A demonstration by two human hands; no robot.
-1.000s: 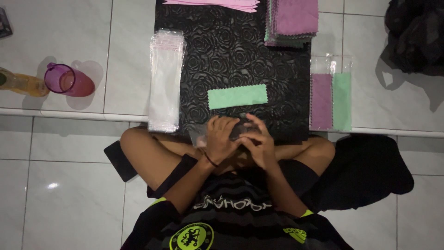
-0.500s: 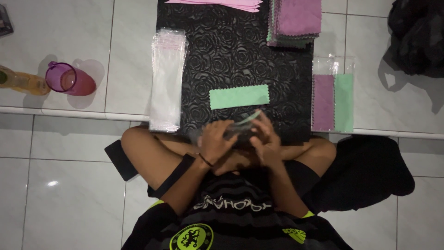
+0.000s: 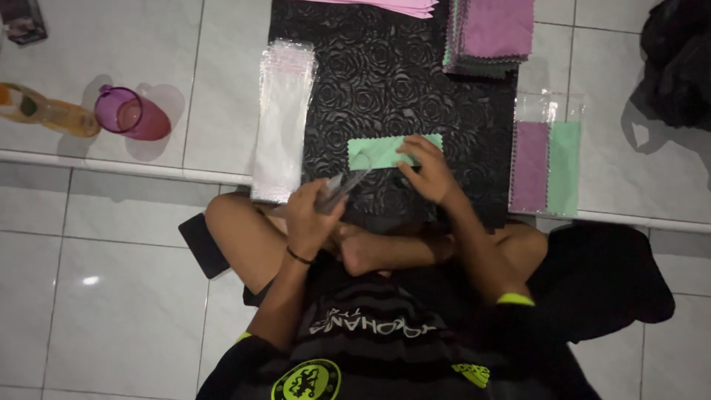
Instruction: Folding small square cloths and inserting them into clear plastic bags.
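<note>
The green cloth (image 3: pixel 385 150) is lying flat near the front edge of the black mat (image 3: pixel 392 81), roughly midway along that edge, its zigzag-cut sides showing. The right hand (image 3: pixel 428 172) is resting on the cloth's right end, fingers spread and pressing or pinching it; whether it is lifting the cloth cannot be told. The left hand (image 3: pixel 315 215) is closing around a clear plastic sleeve (image 3: pixel 342 189), holding it up just off the mat's front edge with its open end pointing towards the cloth, apparently so the two can meet with little reach.

The rest is set out within arm's length, sorted by kind. A stack of empty clear sleeves (image 3: pixel 281 122) is lying along the mat's left edge, close to the hand that is holding one. A pile of loose cloths (image 3: pixel 492 33), pink on top, is sitting at the mat's far right corner, and some pink sheets (image 3: pixel 392 7) are poking in at the far edge. Off the right edge, bagged cloths (image 3: pixel 548 159), one pink and one green, are lying side by side on the tiles.

The mat, embossed with roses, is covering a raised white tiled step (image 3: pixel 215 89); the person is sitting cross-legged on the lower floor in front of it. Far to the left, a purple cup (image 3: pixel 132 115) and a tipped bottle (image 3: pixel 44 111) are resting on the step. A dark phone-like slab (image 3: pixel 201 244) is lying by the left knee, and dark fabric (image 3: pixel 678 63) is heaped at the upper right. The light is dim.
</note>
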